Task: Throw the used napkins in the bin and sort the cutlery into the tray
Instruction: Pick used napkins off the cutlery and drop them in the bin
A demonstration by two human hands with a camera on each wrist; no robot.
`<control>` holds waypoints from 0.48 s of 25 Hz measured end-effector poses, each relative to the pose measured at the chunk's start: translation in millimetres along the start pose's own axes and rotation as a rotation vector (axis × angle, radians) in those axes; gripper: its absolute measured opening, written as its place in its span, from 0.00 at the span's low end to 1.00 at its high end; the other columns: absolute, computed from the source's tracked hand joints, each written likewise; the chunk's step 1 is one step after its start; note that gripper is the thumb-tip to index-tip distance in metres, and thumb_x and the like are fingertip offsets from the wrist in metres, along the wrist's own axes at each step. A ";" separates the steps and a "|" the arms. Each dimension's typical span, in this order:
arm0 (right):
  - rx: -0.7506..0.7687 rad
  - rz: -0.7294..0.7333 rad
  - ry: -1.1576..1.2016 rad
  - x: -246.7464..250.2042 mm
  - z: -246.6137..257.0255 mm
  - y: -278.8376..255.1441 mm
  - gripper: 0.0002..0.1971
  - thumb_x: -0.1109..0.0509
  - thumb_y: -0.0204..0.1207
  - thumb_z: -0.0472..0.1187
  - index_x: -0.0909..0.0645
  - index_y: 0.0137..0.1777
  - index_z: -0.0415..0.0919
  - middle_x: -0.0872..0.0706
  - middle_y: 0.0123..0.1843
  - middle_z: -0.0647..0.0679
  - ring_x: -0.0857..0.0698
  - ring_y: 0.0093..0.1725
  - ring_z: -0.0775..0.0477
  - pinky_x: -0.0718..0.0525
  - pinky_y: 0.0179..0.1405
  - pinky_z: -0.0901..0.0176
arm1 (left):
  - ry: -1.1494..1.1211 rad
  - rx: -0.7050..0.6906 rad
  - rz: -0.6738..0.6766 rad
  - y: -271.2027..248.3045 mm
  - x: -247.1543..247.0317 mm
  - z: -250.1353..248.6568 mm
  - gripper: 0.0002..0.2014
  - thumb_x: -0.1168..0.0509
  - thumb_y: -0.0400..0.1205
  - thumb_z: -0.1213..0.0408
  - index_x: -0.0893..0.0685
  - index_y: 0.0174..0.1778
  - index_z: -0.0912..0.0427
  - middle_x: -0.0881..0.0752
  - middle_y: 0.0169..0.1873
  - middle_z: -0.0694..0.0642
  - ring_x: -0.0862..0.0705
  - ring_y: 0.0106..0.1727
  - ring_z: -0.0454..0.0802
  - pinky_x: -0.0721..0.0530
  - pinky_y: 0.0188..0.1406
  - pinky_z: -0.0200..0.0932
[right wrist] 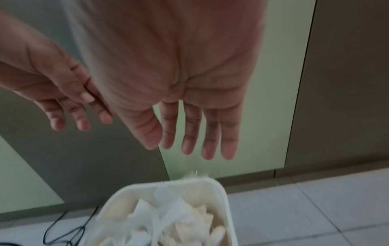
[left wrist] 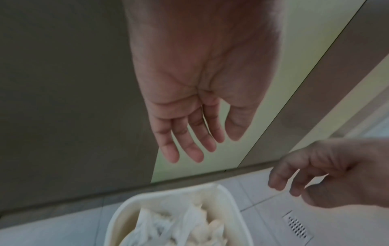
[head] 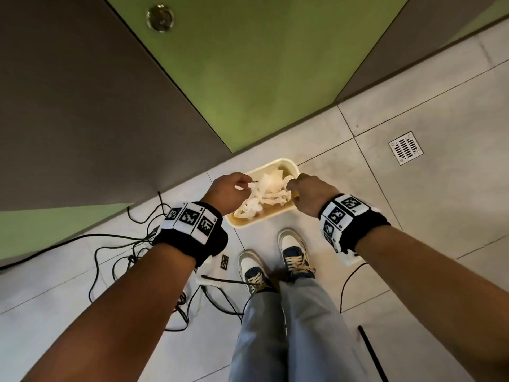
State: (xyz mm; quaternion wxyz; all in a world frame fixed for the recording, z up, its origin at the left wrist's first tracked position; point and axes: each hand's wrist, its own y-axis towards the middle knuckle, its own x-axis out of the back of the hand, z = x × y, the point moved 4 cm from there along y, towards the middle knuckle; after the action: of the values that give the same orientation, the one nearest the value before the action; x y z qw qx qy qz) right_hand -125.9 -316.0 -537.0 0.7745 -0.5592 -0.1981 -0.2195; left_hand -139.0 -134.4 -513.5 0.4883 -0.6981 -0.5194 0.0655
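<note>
A cream bin (head: 292, 164) stands on the tiled floor against the wall, with several crumpled white napkins (head: 264, 194) piled in it. My left hand (head: 242, 183) hovers over the bin's left side and my right hand (head: 298, 186) over its right side. In the left wrist view the left hand (left wrist: 195, 141) has straight fingers and an empty palm above the bin (left wrist: 118, 214) and napkins (left wrist: 174, 224). The right hand (right wrist: 189, 141) is just as flat and empty in the right wrist view. A blurred white scrap (right wrist: 195, 176) shows at the bin's far rim (right wrist: 223, 199).
Black cables (head: 132, 244) tangle on the floor left of my shoes (head: 275, 266). A metal floor drain (head: 405, 148) sits to the right. Green and brown wall panels (head: 248, 64) rise behind the bin. No cutlery or tray is in view.
</note>
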 end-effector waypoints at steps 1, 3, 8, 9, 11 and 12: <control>0.025 -0.032 -0.002 12.2 6.6 -15.5 0.21 0.40 0.77 0.36 0.27 0.71 0.46 0.25 0.72 0.42 0.24 0.70 0.39 0.22 0.68 0.49 | -0.020 -0.026 -0.008 -15.6 8.4 -12.6 0.15 0.37 0.80 0.68 0.18 0.63 0.57 0.19 0.51 0.49 0.19 0.53 0.48 0.25 0.47 0.31; 0.059 -0.084 0.006 37.1 24.1 -48.3 0.20 0.39 0.77 0.37 0.25 0.70 0.45 0.22 0.70 0.42 0.22 0.68 0.40 0.22 0.66 0.52 | -0.046 -0.081 -0.003 -47.9 22.2 -37.8 0.14 0.36 0.80 0.68 0.18 0.61 0.57 0.17 0.53 0.50 0.19 0.51 0.46 0.25 0.50 0.35; 0.197 -0.317 0.042 123.2 99.1 -163.5 0.18 0.38 0.77 0.38 0.23 0.67 0.45 0.18 0.66 0.43 0.18 0.64 0.41 0.19 0.63 0.53 | -0.041 -0.329 0.003 -166.0 84.5 -119.8 0.12 0.36 0.81 0.68 0.17 0.60 0.59 0.16 0.45 0.49 0.21 0.35 0.38 0.24 0.33 0.19; 0.222 -0.357 0.050 141.4 115.6 -188.0 0.17 0.37 0.78 0.39 0.23 0.67 0.44 0.18 0.66 0.43 0.18 0.64 0.41 0.19 0.62 0.52 | -0.032 -0.368 0.002 -193.0 102.0 -136.7 0.12 0.36 0.81 0.67 0.17 0.60 0.59 0.16 0.45 0.48 0.21 0.36 0.37 0.23 0.35 0.20; 0.253 -0.400 0.038 177.4 147.0 -229.5 0.17 0.37 0.78 0.39 0.24 0.67 0.45 0.18 0.66 0.44 0.17 0.62 0.41 0.18 0.61 0.50 | 0.008 -0.457 -0.045 -243.8 142.9 -167.9 0.13 0.35 0.81 0.65 0.17 0.61 0.59 0.16 0.48 0.49 0.20 0.44 0.39 0.21 0.48 0.29; 0.256 -0.412 0.038 191.8 157.1 -242.8 0.17 0.37 0.79 0.40 0.24 0.67 0.46 0.19 0.67 0.45 0.17 0.62 0.41 0.17 0.61 0.49 | 0.022 -0.487 -0.077 -260.5 161.1 -179.5 0.13 0.35 0.81 0.65 0.17 0.61 0.59 0.16 0.49 0.50 0.20 0.47 0.40 0.23 0.53 0.31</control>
State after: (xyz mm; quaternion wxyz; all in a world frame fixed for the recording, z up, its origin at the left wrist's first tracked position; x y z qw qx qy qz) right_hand -113.6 -256.5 -195.4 0.7815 -0.4003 -0.3193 -0.3565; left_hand -131.0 -121.8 -158.8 0.3134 -0.7757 -0.5407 -0.0879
